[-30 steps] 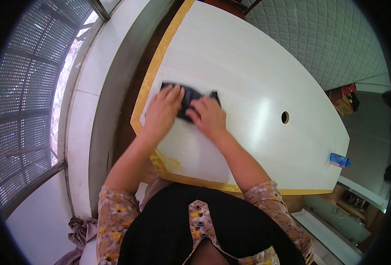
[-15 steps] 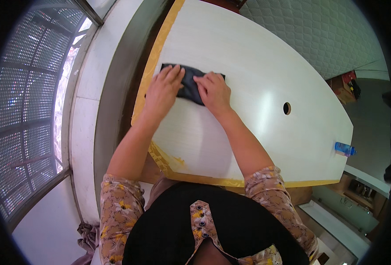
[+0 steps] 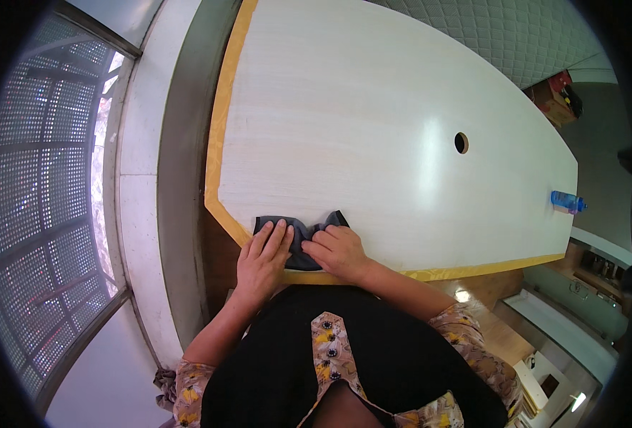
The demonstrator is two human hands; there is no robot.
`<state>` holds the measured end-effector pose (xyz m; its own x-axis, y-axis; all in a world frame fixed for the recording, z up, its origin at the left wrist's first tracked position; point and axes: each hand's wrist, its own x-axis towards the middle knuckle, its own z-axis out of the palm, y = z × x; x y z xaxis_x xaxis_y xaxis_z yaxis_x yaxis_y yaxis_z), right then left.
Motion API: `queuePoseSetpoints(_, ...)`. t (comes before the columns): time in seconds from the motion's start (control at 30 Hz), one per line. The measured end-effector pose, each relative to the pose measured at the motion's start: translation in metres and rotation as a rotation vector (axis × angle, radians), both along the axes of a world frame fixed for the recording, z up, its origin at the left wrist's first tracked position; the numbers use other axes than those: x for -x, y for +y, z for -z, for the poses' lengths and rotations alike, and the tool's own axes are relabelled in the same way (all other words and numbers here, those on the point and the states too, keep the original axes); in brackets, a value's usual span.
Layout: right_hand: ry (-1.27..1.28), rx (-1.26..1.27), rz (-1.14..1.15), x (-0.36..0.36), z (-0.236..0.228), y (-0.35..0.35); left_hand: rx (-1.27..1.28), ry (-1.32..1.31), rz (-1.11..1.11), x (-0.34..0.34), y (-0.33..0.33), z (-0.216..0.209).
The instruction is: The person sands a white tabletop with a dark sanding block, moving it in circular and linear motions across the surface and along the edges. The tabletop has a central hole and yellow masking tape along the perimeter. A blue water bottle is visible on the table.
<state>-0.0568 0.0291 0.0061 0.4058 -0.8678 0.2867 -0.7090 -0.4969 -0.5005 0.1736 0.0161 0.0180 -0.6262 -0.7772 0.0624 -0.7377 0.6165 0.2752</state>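
Observation:
A dark grey cloth [image 3: 303, 227] with black edging lies rumpled on the white tabletop [image 3: 330, 121], close to the near edge at the left corner. Flat on its left part rests my left hand [image 3: 261, 258], fingers stretched out and thumb hidden. My right hand [image 3: 339, 252] is closed on the cloth's right part, its fingers curled and the thumb pressed toward the middle. Between the two hands the cloth bunches up in folds.
Yellow patterned tape [image 3: 216, 150] borders the table's left and near edges. A round hole [image 3: 461, 143] pierces the top at the right. A blue bottle [image 3: 568, 202] lies near the right edge. Left of the table runs a window ledge [image 3: 141, 135].
Both hands have come toward me with the cloth, from the far left part of the table to its near edge. My view has shifted a little too.

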Motion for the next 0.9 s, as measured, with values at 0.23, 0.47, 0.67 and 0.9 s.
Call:
queuePoseSetpoints(0.23, 0.046, 0.153, 0.286, 0.020, 0.015, -0.094, 0.064, 0.054, -0.014, 0.032, -0.112, 0.020)
queuePoseSetpoints(0.47, -0.067, 0.186, 0.381, -0.003, 0.017, -0.155, 0.149, 0.120, -0.115, 0.026, -0.170, 0.021)
queuePoseSetpoints(0.67, 0.001, 0.142, 0.108, -0.048, 0.018, -0.095, 0.134, -0.079, -0.232, -0.029, -0.079, 0.013)
queuePoseSetpoints(0.9, 0.030, 0.040, -0.014, -0.029, 0.005, 0.008, 0.012, -0.008, -0.084, -0.019, 0.012, -0.001)
